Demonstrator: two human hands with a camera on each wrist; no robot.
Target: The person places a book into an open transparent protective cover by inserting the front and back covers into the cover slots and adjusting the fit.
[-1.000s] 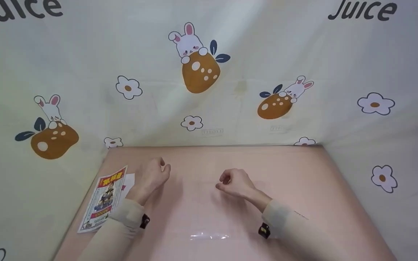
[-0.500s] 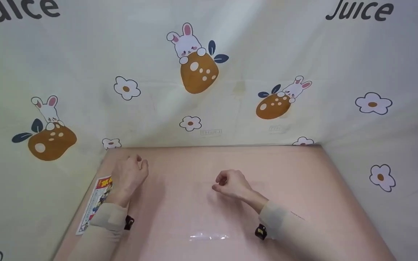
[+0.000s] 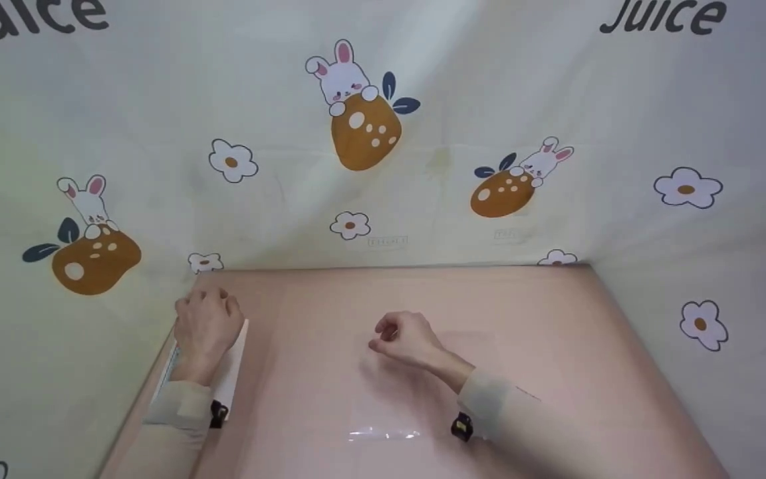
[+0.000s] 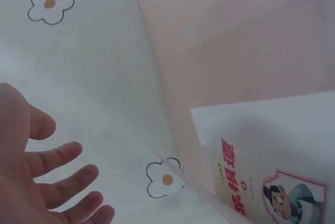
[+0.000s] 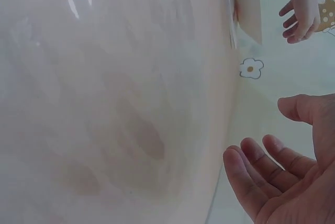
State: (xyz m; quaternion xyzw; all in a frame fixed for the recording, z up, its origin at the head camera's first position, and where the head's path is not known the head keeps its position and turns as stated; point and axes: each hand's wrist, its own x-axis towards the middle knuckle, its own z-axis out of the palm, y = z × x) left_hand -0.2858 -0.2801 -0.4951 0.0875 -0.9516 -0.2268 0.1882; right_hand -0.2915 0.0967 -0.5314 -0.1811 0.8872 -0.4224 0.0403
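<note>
In the head view my left hand (image 3: 207,326) is over the printed booklets at the table's left side, fingers loosely bent. A white booklet (image 3: 234,372) shows right of its wrist. The left wrist view shows red characters and a cartoon figure on this white booklet (image 4: 261,124); the hand (image 4: 57,177) has spread fingers and holds nothing. A sliver of the colourful booklet (image 3: 162,382) shows left of the sleeve, the rest hidden under the arm. My right hand (image 3: 409,338) hovers above the table's middle over a clear plastic sheet (image 3: 383,435), its fingers loosely curled around nothing.
The pink table (image 3: 330,299) is bounded behind and at both sides by a pale curtain (image 3: 276,100) printed with rabbits, fruit and flowers. Glossy clear plastic (image 5: 104,77) spans much of the right wrist view.
My left hand has moved left across the booklets, now covering most of the colourful one. My right hand has shifted slightly left. The booklets' white page shows more beside the wrist than half a second ago.
</note>
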